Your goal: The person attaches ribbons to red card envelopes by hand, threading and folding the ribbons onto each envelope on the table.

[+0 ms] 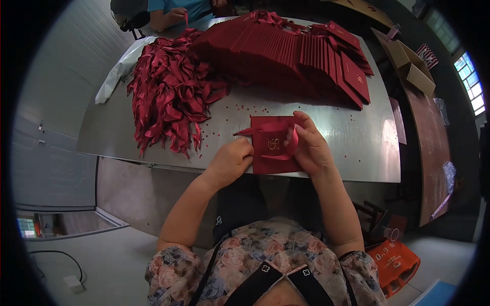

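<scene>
A small dark red paper gift bag point(278, 166) with a gold emblem lies flat at the near edge of the metal table. My left hand point(230, 162) is closed at the bag's left edge, its fingertips partly hidden there. A red ribbon handle point(292, 145) loops across the bag's face, and a ribbon end sticks out to the left above my left hand. My right hand point(314, 148) is at the bag's right side, fingers curled with the ribbon loop between them.
A heap of loose red ribbons point(171, 92) covers the table's left part. Long rows of stacked red bags point(275, 51) stand at the back. Small red dots are scattered on the metal table point(367, 153). Another person's hand point(177, 14) holds ribbon across the table. An open cardboard box point(413, 69) sits right.
</scene>
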The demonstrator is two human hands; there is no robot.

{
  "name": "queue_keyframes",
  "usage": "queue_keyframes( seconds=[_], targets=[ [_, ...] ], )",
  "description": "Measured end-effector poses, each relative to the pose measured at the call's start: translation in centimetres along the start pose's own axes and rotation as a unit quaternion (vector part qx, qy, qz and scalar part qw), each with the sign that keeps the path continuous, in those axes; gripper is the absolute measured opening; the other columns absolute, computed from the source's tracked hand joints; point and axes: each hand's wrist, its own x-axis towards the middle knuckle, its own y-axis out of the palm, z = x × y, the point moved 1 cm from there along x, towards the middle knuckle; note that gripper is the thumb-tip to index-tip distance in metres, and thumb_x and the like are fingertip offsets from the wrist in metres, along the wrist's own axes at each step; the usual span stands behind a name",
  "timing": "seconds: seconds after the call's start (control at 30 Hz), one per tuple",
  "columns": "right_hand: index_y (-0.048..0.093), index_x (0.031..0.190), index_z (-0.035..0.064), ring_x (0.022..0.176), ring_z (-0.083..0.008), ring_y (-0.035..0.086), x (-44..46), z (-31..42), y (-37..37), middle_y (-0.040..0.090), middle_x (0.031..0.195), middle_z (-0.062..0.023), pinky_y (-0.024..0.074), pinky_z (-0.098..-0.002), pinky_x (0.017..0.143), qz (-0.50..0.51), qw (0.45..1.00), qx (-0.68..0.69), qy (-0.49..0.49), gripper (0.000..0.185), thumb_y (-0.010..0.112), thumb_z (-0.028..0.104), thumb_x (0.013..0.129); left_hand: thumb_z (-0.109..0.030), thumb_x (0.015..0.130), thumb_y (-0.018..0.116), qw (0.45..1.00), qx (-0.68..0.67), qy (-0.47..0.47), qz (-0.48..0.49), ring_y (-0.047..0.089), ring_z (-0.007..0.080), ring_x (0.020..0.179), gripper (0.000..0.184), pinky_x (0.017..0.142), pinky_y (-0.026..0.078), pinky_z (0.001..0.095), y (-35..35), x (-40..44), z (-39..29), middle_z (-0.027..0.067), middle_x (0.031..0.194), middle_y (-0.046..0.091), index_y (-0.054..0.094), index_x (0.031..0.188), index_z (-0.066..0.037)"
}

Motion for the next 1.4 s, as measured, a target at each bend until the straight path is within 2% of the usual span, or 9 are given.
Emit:
queue_keyframes(
  seconds=[0.3, 0.53, 0.7, 0.77, 0.83, 0.93, 1.13, 1.2, 1.4],
  targets=[
    [0.044, 0.133, 0.0156, 0.068, -0.0127, 0.050, 0.5, -0.1, -2.1, 0.060, 0.097, -0.0051, 0.0480, -0.0301, 0.067, 0.057, 0.997, 0.032, 0.039, 0.037, 0.054, 0.004, 0.099, -0.005, 0.081, 0.064, 0.999, -0.009, -0.005, 0.030, 0.058, 0.0401, 0.082, 0.010, 0.072, 0.048, 0.0454, -0.6, 0.1, 0.4, 0.0179, 0.086, 0.058, 0.057, 0.085, 0.001],
    [0.041, 0.138, 0.0097, 0.068, -0.0115, 0.054, 0.0, -0.3, 0.0, 0.063, 0.100, -0.0084, 0.0503, -0.0301, 0.069, 0.009, 0.998, -0.062, 0.012, 0.048, 0.061, 0.005, 0.095, -0.008, 0.080, 0.069, 0.996, -0.003, -0.084, 0.016, 0.060, 0.0342, 0.079, 0.011, 0.069, 0.047, 0.0409, -3.9, -0.7, 2.2, 0.0151, 0.081, 0.059, 0.062, 0.081, 0.001],
    [0.033, 0.146, 0.0079, 0.080, -0.0156, 0.061, 0.5, -0.6, 0.0, 0.062, 0.102, -0.0100, 0.0552, -0.0387, 0.087, 0.028, 0.993, -0.116, 0.022, 0.061, 0.063, 0.001, 0.093, -0.008, 0.080, 0.069, 0.994, 0.050, -0.085, -0.047, 0.062, 0.0322, 0.083, 0.009, 0.073, 0.049, 0.0391, -4.6, 0.4, 3.4, 0.0128, 0.090, 0.061, 0.065, 0.082, -0.001],
    [0.033, 0.146, 0.0079, 0.081, -0.0158, 0.061, 0.4, -0.5, 0.0, 0.061, 0.102, -0.0102, 0.0548, -0.0387, 0.087, 0.029, 0.993, -0.115, 0.023, 0.062, 0.063, 0.001, 0.093, -0.008, 0.080, 0.069, 0.992, 0.055, -0.101, -0.059, 0.062, 0.0321, 0.087, 0.008, 0.076, 0.050, 0.0392, -4.6, 1.7, 3.2, 0.0117, 0.094, 0.063, 0.066, 0.082, -0.001],
    [0.032, 0.147, 0.0080, 0.082, -0.0160, 0.061, 0.3, -0.5, 0.2, 0.061, 0.103, -0.0103, 0.0543, -0.0388, 0.088, 0.030, 0.993, -0.115, 0.027, 0.063, 0.063, 0.001, 0.093, -0.007, 0.078, 0.070, 0.993, 0.061, 0.082, -0.065, 0.061, 0.0320, 0.098, 0.007, 0.085, 0.049, 0.0409, -4.6, 3.1, 3.2, 0.0095, 0.102, 0.065, 0.066, 0.080, -0.002],
    [0.033, 0.147, 0.0083, 0.083, -0.0163, 0.061, 0.4, -0.5, 0.3, 0.061, 0.103, -0.0103, 0.0544, -0.0388, 0.088, 0.028, 0.994, -0.102, 0.023, 0.061, 0.062, 0.001, 0.093, -0.007, 0.077, 0.072, 0.988, 0.079, 0.129, -0.020, 0.059, 0.0326, 0.105, 0.008, 0.091, 0.047, 0.0423, -4.2, 4.4, 4.0, 0.0093, 0.105, 0.066, 0.065, 0.079, -0.002],
    [0.035, 0.146, 0.0096, 0.093, -0.0193, 0.062, 0.5, -0.7, -0.5, 0.060, 0.105, -0.0088, 0.0504, -0.0418, 0.096, 0.047, 0.998, -0.039, -0.004, 0.059, 0.060, 0.002, 0.094, -0.008, 0.077, 0.073, 0.996, 0.081, 0.019, 0.038, 0.058, 0.0335, 0.096, 0.013, 0.084, 0.047, 0.0425, -3.8, 4.1, 4.5, 0.0106, 0.094, 0.062, 0.061, 0.077, -0.003],
    [0.035, 0.146, 0.0105, 0.100, -0.0210, 0.061, 0.5, -0.7, -0.4, 0.060, 0.109, -0.0089, 0.0476, -0.0426, 0.100, 0.026, 0.999, -0.031, -0.032, 0.056, 0.059, 0.005, 0.095, -0.008, 0.077, 0.073, 0.995, 0.090, 0.017, 0.029, 0.057, 0.0338, 0.094, 0.013, 0.082, 0.047, 0.0431, -3.7, 4.1, 4.2, 0.0109, 0.092, 0.061, 0.061, 0.077, -0.003],
    [0.034, 0.146, 0.0115, 0.101, -0.0212, 0.062, 0.4, -0.5, -0.2, 0.061, 0.114, -0.0117, 0.0480, -0.0417, 0.099, 0.021, 0.999, -0.022, -0.023, 0.051, 0.053, 0.009, 0.099, -0.007, 0.078, 0.072, 0.996, 0.085, -0.005, 0.018, 0.058, 0.0355, 0.088, 0.013, 0.076, 0.047, 0.0436, -3.8, 3.8, 4.0, 0.0136, 0.090, 0.058, 0.060, 0.079, -0.002]
  ],
)
